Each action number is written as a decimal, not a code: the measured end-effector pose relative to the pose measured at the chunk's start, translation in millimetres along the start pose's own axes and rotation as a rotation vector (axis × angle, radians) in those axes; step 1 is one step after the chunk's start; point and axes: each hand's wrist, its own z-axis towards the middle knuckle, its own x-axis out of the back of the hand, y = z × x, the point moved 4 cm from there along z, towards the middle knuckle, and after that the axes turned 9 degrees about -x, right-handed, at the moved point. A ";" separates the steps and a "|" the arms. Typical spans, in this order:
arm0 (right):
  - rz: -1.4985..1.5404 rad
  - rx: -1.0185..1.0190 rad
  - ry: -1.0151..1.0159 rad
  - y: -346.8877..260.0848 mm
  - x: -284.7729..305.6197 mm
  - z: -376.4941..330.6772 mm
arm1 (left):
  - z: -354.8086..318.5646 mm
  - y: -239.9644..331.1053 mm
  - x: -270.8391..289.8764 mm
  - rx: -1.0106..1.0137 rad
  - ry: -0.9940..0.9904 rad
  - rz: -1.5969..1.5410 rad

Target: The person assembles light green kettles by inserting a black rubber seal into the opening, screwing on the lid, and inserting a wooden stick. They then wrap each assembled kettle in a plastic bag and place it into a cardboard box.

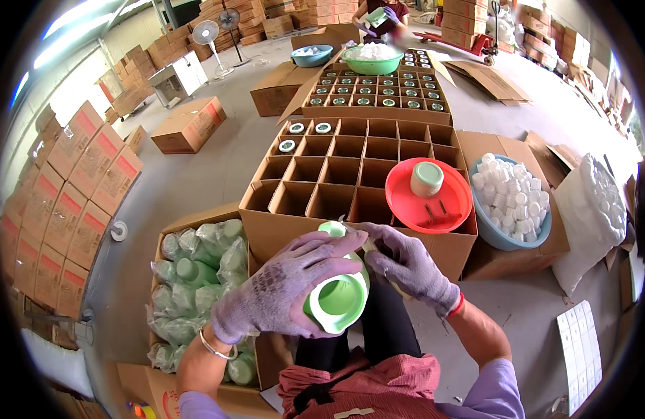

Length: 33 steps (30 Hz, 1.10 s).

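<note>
My left hand (pixel 284 283), in a grey-purple glove, is wrapped round a light green plastic container (pixel 345 321). Its round opening faces me, and a pointed lip sticks out at the rim. At its far end, my gloved right hand (pixel 406 262) is closed, with thumb and fingers around something slim and pale that I cannot make out. Just beyond my hands lies a red basin (pixel 399 188) on a divided carton (pixel 326 171). In the basin are a pale green lidded jar (pixel 426 179) and two small dark pieces.
A carton of bagged green containers (pixel 196 272) stands at my left. A blue basin of white caps (pixel 511 202) is at the right, beside a white sack (pixel 591 216). Farther off, a co-worker (pixel 385 21) handles a green container behind another divided carton (pixel 378 91).
</note>
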 end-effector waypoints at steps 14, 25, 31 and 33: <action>0.224 -0.165 -0.039 -11.9 8.8 -18.7 | -33.9 -33.1 24.9 0.441 0.361 -0.125; -0.195 0.104 -0.138 -27.0 -22.1 -17.5 | -16.8 -19.9 13.2 0.111 0.459 0.779; -0.536 0.438 0.076 -33.0 -35.7 -7.3 | -22.8 -23.0 1.5 0.061 0.541 0.927; -0.666 0.376 0.140 -36.0 -37.2 -3.6 | -22.7 -25.8 -3.3 0.070 0.504 0.968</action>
